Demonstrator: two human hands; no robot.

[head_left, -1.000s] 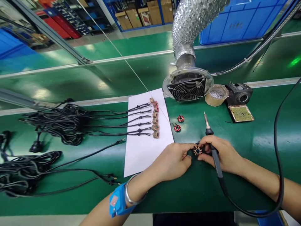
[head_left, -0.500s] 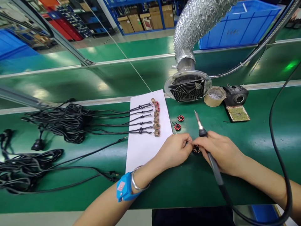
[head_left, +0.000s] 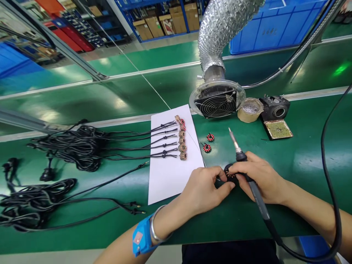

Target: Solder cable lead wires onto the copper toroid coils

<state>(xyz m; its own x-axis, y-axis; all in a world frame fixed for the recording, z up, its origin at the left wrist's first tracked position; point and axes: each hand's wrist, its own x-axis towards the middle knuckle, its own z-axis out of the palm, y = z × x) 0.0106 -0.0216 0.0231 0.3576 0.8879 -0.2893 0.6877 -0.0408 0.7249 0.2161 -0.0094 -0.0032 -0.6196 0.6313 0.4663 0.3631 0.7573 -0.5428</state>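
Note:
My right hand (head_left: pixel 262 178) is wrapped around a soldering iron (head_left: pixel 260 201), its metal tip pointing up and away from me. The same hand's fingertips touch a small black toroidal coil (head_left: pixel 229 171) with copper windings. My left hand (head_left: pixel 207 189) has its thumb and index finger curled at the coil's left side. A thin wire (head_left: pixel 197 146) runs down over the paper toward that hand; its end is hidden. Two red-and-black toroidal coils (head_left: pixel 210 137) lie just beyond the hands. A blue wrist strap (head_left: pixel 142 236) and a metal bangle sit on my left wrist.
White paper (head_left: pixel 165 181) carries a column of copper coils (head_left: pixel 182 147) beside black cable ends. Bundled black cables (head_left: pixel 74 146) lie left. A fume extractor (head_left: pixel 217 104) hangs at the back, near a tape roll (head_left: pixel 250 110) and an iron stand (head_left: pixel 275 110) with sponge.
My left thumb and index finger have spread a little and shifted to the coil's left side. The coil has turned slightly in my fingers. The soldering iron stays in my right hand.

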